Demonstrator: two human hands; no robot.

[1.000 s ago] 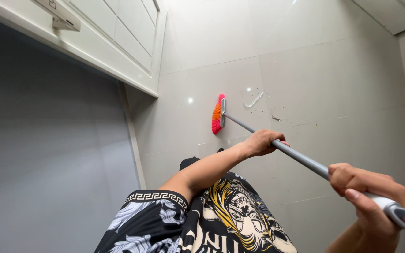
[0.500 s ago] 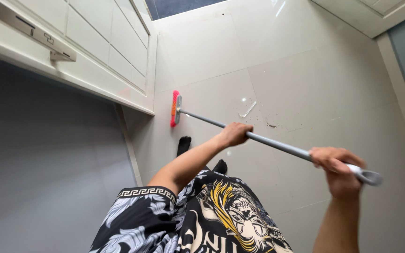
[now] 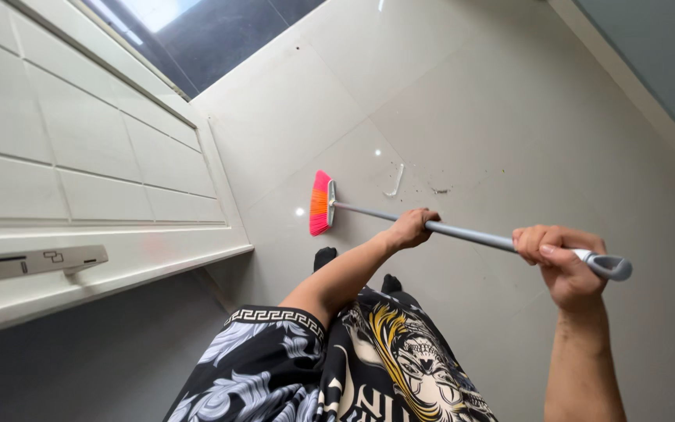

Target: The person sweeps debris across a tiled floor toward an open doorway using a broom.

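Note:
I hold a broom by its long grey handle. My left hand grips the middle of the handle. Around the top end, close to the grey hanging loop, my right hand is closed. The pink and orange brush head rests on the pale tiled floor in front of my black-socked feet. A small pile of dirt crumbs and a thin white strip lie on the tiles to the right of the brush head.
A white panelled door with a grey handle plate stands at the left. A grey wall lies below it. A white skirting and a grey wall run along the upper right. A dark floor area shows at the top.
The view has swung left, so the white door fills more of the left side. The brush head has moved right, away from the door's edge and toward the dirt. Both hands kept their grip.

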